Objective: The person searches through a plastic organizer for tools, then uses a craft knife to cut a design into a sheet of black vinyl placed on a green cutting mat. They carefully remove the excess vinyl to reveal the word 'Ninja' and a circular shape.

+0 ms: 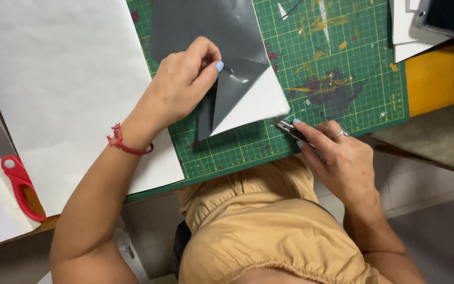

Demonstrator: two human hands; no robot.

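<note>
The left hand [187,79] pinches the folded-over edge of a grey sheet [206,31] between thumb and fingers, peeling it back so its white underside [253,102] shows as a triangular flap. The sheet lies on a green cutting mat [342,63] and runs from the mat's near middle up and away; its far end is cut off by the top edge of the view. The flap's tip points to the right, toward the right hand [337,158].

That hand is closed around a slim craft knife [290,129]. The knife's long axis slants from lower right to upper left, its tip pointing at the flap's corner and just beside it; whether the two touch cannot be made out. The handle is mostly hidden inside the fingers.

A large white paper sheet [53,79] lies left of the mat on the worktop [437,79]. Red-handled scissors [11,168] rest at the far left, blades pointing away, partly cut off.
</note>
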